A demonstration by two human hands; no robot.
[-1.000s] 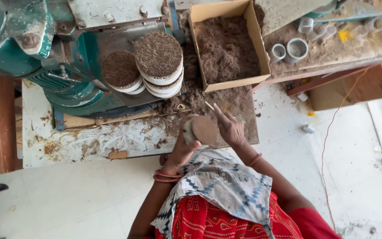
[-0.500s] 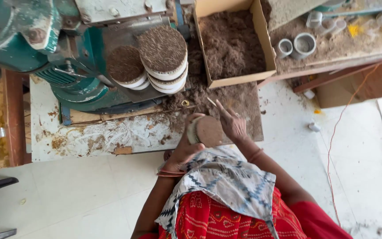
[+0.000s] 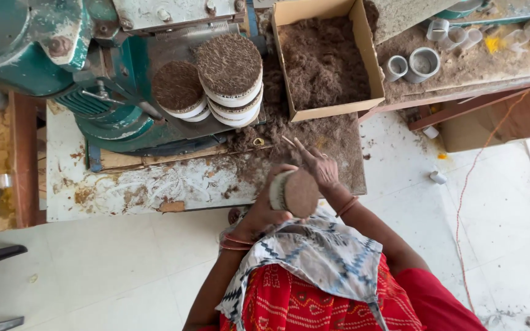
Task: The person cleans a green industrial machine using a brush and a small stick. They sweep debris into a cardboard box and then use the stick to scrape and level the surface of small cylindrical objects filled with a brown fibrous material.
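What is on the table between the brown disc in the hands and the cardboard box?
In the head view, loose brown fibre is spread over the table between the disc and the cardboard box, with a thin stick there too.

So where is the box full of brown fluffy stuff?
The cardboard box sits top centre in the head view, right of the stacked round discs and left of the grey rings.
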